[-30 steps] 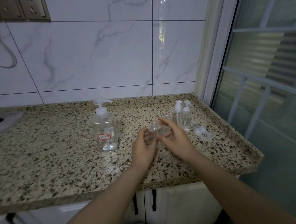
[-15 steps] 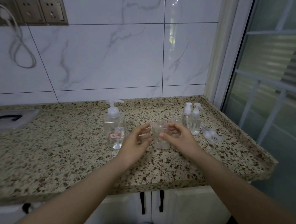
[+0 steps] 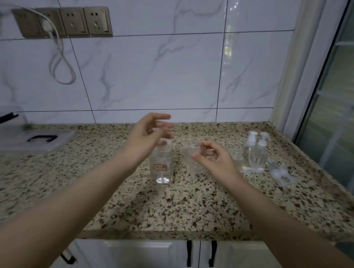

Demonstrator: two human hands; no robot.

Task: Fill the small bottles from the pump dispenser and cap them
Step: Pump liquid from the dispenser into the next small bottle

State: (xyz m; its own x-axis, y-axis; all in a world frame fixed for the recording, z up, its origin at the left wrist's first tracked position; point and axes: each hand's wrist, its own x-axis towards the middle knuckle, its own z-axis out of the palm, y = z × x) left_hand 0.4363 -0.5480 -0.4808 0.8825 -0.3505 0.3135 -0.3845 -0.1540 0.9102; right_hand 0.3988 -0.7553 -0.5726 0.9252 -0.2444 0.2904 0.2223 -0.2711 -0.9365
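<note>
1. The left hand (image 3: 149, 131) hovers above the pump dispenser (image 3: 161, 166), its fingers (image 3: 163, 125) loosely curled and apart, holding nothing; motion blur hides whether they touch the pump head.
2. The pump dispenser stands upright on the speckled granite desk (image 3: 113, 199), about midway between the back wall and the front edge, with a red-framed label facing the camera.
3. The right hand (image 3: 214, 160) holds a small clear bottle (image 3: 194, 159) just right of the dispenser, thumb and fingers curled round its upper part; the bottle's mouth is uncapped.
4. Two small capped pump bottles (image 3: 255, 152) stand together near the desk's right rim, with another clear uncapped bottle (image 3: 236, 155) just to their left.
5. Loose white caps (image 3: 280, 174) lie beside them, close to the raised right edge.
6. A broad bare stretch of desk runs along the front edge below both forearms.
7. At the far left sits a clear plastic box lid (image 3: 33, 140) with a black handle.
</note>
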